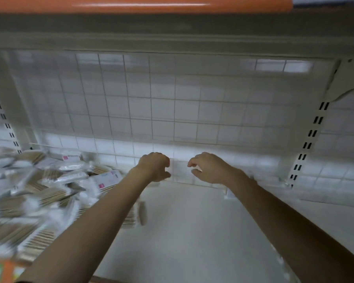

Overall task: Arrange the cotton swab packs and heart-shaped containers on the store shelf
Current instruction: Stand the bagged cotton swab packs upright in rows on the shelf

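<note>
I have both arms reached deep into the shelf (192,231), the hands side by side near the wire grid back (161,103). The left hand (154,166) is curled loosely with nothing in its grip; the right hand (209,167) has its fingers apart and is also empty. The cotton swab packs (39,190) lie in a loose, jumbled heap at the left end of the shelf, beside my left forearm and partly hidden by it. I see no heart-shaped containers, and the picture is smeared, so small details are unclear. My worry is the heap: it looks unstable, and a careless sweep of my left forearm could, I judge, push packs off the front edge. Grabbing slippery wrappers blind could also drag neighbours along.
</note>
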The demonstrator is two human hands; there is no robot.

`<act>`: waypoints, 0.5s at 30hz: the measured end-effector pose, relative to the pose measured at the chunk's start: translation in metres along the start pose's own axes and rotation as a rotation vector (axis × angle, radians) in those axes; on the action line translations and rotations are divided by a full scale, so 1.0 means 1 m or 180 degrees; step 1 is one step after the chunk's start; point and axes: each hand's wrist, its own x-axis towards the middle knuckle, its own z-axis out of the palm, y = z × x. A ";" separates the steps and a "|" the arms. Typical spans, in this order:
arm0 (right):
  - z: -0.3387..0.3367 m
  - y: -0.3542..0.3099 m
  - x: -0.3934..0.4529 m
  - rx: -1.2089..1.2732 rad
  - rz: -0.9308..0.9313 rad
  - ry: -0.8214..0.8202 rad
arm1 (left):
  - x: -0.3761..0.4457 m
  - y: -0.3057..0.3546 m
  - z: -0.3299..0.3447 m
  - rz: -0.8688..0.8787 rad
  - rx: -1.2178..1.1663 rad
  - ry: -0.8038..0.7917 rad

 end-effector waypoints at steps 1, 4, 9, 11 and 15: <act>0.004 -0.010 0.006 0.0023 -0.0049 -0.0069 | -0.006 -0.010 -0.002 -0.0060 0.0056 -0.0045; 0.017 -0.038 0.022 0.0106 -0.0147 -0.0293 | -0.024 -0.038 -0.005 -0.0234 0.0115 -0.0154; 0.035 -0.079 0.047 0.0212 -0.0223 -0.0524 | -0.050 -0.073 -0.007 -0.0474 0.0230 -0.0389; 0.042 -0.092 0.055 0.0304 -0.0212 -0.0572 | -0.059 -0.086 -0.006 -0.0600 0.0375 -0.0653; 0.057 -0.112 0.069 0.0388 -0.0116 -0.0629 | -0.075 -0.108 -0.008 -0.0756 0.0229 -0.0889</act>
